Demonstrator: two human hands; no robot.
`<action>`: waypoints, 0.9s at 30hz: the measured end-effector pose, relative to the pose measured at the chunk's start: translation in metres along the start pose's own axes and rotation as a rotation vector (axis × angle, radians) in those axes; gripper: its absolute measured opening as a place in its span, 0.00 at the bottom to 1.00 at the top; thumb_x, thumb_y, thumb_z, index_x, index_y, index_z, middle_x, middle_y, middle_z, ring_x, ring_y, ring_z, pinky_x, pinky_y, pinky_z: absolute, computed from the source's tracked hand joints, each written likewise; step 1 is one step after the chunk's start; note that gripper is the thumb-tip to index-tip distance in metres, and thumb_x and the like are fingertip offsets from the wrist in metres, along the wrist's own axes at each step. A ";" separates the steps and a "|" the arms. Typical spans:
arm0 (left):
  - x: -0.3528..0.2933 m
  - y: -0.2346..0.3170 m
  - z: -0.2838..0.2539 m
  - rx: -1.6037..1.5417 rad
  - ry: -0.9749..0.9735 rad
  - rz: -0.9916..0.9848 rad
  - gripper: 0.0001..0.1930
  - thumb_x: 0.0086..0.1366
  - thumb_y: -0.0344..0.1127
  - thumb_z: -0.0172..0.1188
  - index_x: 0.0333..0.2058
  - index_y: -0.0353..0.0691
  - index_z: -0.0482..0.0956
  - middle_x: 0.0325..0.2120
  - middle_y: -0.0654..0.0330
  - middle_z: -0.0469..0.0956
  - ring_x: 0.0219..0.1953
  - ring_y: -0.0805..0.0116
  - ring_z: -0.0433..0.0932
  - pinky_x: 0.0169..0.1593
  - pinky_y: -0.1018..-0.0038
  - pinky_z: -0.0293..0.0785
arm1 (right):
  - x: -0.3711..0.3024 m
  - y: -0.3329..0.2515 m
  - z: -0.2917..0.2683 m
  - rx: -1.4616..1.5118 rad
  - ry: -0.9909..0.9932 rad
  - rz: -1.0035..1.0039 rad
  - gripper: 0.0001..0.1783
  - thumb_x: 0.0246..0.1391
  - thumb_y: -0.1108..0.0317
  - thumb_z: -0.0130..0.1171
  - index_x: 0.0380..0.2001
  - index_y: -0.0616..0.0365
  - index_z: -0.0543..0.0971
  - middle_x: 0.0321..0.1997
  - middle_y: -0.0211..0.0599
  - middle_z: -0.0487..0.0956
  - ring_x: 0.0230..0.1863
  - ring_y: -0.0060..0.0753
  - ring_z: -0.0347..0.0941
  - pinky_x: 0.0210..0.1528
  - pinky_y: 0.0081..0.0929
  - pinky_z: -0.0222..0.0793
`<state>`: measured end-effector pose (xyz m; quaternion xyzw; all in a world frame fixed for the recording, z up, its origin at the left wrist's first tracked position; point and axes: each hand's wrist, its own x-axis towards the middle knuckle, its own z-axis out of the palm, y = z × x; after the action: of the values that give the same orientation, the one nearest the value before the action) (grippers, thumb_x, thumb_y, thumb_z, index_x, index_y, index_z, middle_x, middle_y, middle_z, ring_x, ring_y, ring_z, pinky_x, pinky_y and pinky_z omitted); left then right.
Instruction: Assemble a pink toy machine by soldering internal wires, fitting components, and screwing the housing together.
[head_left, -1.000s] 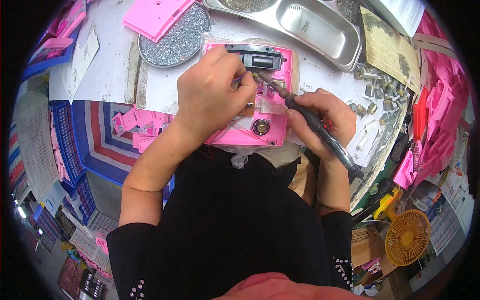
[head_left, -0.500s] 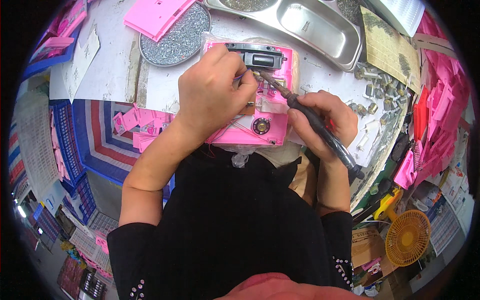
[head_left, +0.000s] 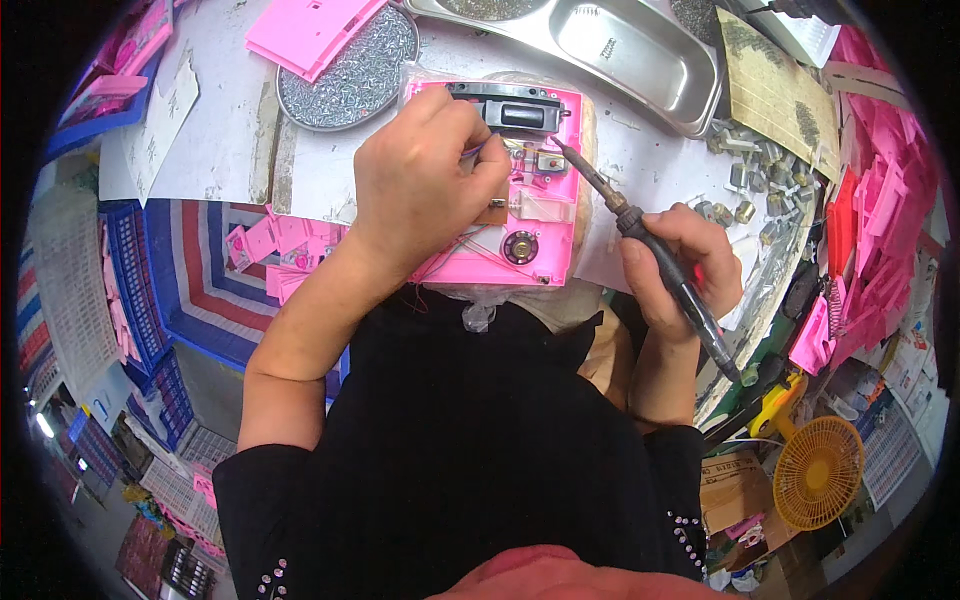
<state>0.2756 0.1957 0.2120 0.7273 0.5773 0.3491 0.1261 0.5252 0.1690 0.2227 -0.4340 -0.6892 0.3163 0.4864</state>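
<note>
In the head view, the pink housing (head_left: 556, 245) lies open on the near side of the white worktable (head_left: 230, 140), straight in front of the person, with crumpled clear plastic showing around its edges. The left hand (head_left: 425, 170) is over the housing's left part, thumb and forefinger closed into a narrow pinch; I cannot tell what, if anything, lies between the fingertips. The right hand (head_left: 700, 265) is to the right of the housing, its fingers wrapped around the dark handle of a soldering iron (head_left: 660, 255). The iron slants far and left, its tip over the far right part of the housing, near a long black part (head_left: 525, 115); I cannot tell whether it touches anything.

Inside the housing, a small metal part (head_left: 551, 161) with a red dot sits nearer than the black part. Nearer again come a clear plastic piece (head_left: 540, 207), a brown board (head_left: 492, 213) partly behind the left hand, and a round speaker-like part (head_left: 521, 247), with thin wires (head_left: 450, 250) to its left.

Far left on the table, pink panels (head_left: 310, 35) partly cover a round dish (head_left: 330, 129) of small screws (head_left: 350, 85). Far right is a steel tray (head_left: 635, 60), with loose metal parts (head_left: 745, 178) nearer, along the table's right side
</note>
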 end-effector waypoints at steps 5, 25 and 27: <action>0.000 0.001 -0.001 -0.007 0.002 -0.011 0.07 0.52 0.30 0.67 0.21 0.41 0.76 0.22 0.61 0.73 0.21 0.61 0.76 0.25 0.65 0.72 | 0.003 -0.003 0.000 0.000 0.024 0.000 0.15 0.45 0.72 0.77 0.36 0.58 0.82 0.20 0.29 0.75 0.18 0.22 0.68 0.22 0.19 0.58; 0.000 0.000 -0.003 -0.057 0.017 0.025 0.07 0.53 0.29 0.68 0.22 0.41 0.76 0.21 0.63 0.71 0.20 0.64 0.74 0.24 0.68 0.71 | 0.004 -0.001 0.001 -0.008 0.000 0.007 0.14 0.45 0.72 0.76 0.35 0.59 0.83 0.21 0.31 0.77 0.18 0.21 0.69 0.21 0.18 0.59; -0.001 0.001 -0.003 -0.074 0.013 0.010 0.07 0.53 0.29 0.68 0.22 0.41 0.76 0.21 0.63 0.71 0.20 0.65 0.74 0.24 0.68 0.70 | 0.005 0.000 0.002 -0.005 -0.012 -0.008 0.14 0.45 0.71 0.77 0.36 0.59 0.83 0.21 0.31 0.78 0.18 0.21 0.69 0.21 0.18 0.59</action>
<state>0.2738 0.1943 0.2147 0.7227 0.5612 0.3756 0.1476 0.5227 0.1731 0.2243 -0.4307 -0.6947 0.3151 0.4824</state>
